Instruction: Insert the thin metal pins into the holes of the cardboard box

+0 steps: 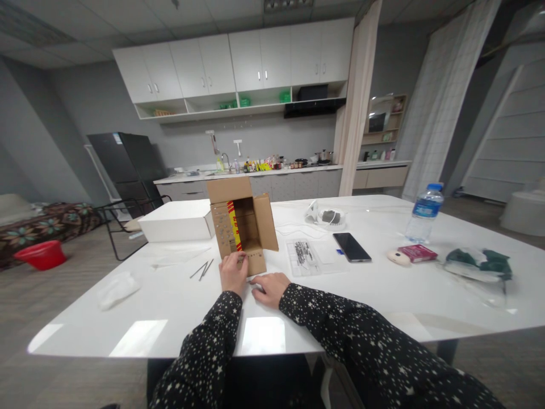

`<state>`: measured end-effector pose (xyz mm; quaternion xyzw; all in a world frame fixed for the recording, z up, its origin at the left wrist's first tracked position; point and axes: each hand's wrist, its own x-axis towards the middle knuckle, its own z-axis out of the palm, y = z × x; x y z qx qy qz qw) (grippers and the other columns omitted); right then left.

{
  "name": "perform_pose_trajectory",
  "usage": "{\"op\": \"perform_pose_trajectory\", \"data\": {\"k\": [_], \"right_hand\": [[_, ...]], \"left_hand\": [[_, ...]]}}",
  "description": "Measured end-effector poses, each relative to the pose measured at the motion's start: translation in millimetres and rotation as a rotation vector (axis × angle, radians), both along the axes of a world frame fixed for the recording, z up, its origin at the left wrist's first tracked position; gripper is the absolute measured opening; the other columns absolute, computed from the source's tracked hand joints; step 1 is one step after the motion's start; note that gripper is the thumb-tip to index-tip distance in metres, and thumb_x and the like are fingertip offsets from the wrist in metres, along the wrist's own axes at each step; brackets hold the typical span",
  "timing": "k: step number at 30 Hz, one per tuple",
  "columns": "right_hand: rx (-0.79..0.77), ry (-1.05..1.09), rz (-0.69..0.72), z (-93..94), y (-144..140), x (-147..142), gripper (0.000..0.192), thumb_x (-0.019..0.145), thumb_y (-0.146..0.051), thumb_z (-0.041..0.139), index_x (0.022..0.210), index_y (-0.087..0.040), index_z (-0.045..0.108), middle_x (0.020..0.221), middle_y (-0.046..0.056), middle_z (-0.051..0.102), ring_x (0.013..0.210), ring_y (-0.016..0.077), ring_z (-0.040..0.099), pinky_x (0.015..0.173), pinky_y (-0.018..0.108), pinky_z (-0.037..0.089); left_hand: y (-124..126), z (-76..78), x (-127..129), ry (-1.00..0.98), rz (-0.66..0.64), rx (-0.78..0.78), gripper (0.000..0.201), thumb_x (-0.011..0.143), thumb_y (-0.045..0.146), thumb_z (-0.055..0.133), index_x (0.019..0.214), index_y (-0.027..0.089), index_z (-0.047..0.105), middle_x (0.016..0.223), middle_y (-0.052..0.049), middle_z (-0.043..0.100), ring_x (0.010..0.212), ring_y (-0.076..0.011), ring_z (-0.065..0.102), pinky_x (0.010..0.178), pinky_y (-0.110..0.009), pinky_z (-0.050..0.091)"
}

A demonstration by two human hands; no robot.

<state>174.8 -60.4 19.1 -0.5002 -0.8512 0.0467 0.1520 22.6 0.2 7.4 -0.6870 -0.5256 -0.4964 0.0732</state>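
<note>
Left hand (233,271) gripping lower flap of open cardboard box (242,224); right hand (269,287) resting flat, released, on counter (179,307). Probably folding flap: brace box, press evenly.

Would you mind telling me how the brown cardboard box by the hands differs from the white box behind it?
The brown cardboard box stands with its flaps spread and its inside showing; the white box lies flat and closed. The brown one is taller and narrower, the white one low and wide. The left hand touches the brown box's lower flap; nothing touches the white one. Both rest on the white table.
</note>
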Motion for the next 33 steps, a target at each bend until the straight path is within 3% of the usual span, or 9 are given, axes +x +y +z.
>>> {"op": "perform_pose_trajectory", "data": {"k": [33], "right_hand": [[-0.007, -0.010, 0.000, 3.1, -1.8, -1.6, 0.039, 0.085, -0.042, 0.041, 0.116, -0.029, 0.061, 0.099, 0.003, 0.070, 0.088, 0.0199, 0.064, 0.074, 0.030, 0.044]], "left_hand": [[-2.9, 0.7, 1.6, 0.114, 0.040, -0.146, 0.016, 0.082, 0.027, 0.051, 0.090, 0.022, 0.064, 0.097, -0.005, 0.065, 0.094, -0.0231, 0.055, 0.083, -0.038, 0.038]]}}
